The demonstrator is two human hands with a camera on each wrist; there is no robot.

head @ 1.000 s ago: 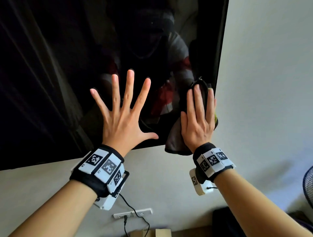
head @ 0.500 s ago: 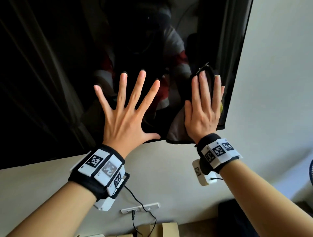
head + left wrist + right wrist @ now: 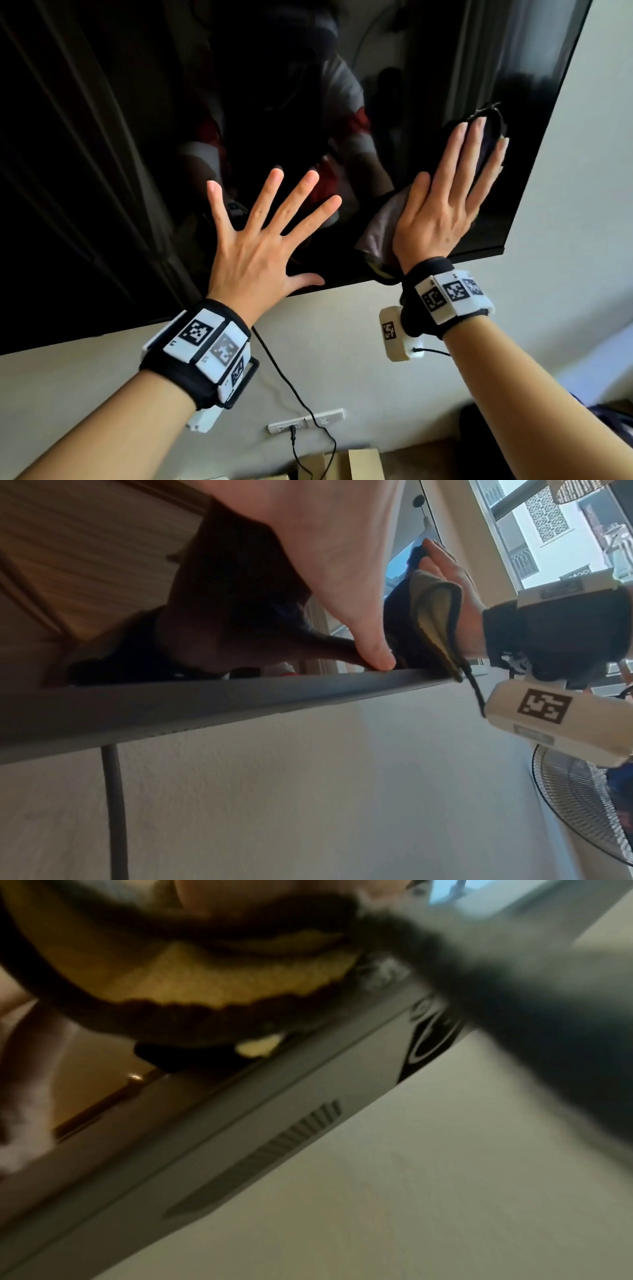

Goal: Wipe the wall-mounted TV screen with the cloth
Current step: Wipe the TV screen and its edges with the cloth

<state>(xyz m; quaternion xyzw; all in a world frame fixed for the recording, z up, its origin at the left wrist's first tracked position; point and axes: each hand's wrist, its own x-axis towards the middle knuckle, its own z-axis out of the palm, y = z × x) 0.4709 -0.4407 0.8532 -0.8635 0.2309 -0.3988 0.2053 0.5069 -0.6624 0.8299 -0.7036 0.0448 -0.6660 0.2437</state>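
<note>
The black TV screen [image 3: 102, 137] hangs on a pale wall and mirrors the room. My right hand [image 3: 448, 192] lies flat with straight fingers on a dark cloth [image 3: 375, 229], pressing it to the glass near the lower right corner. From the left wrist view the cloth [image 3: 433, 615] shows a yellowish side with a dark border, folded over the TV's bottom edge [image 3: 240, 693]. The right wrist view is blurred; the cloth [image 3: 212, 980] fills its top. My left hand [image 3: 263, 236] is spread flat on the screen, left of the cloth, fingers wide apart.
A black cable [image 3: 298, 394] drops from the TV to a wall socket strip [image 3: 306, 419]. Cardboard boxes [image 3: 349, 462] sit on the floor below. A standing fan [image 3: 582, 804] is at the right, close to the wall. A dark object [image 3: 479, 442] sits low right.
My right hand has slid the cloth up and to the right across the screen, toward its right edge. The left hand has stayed spread on the glass.
</note>
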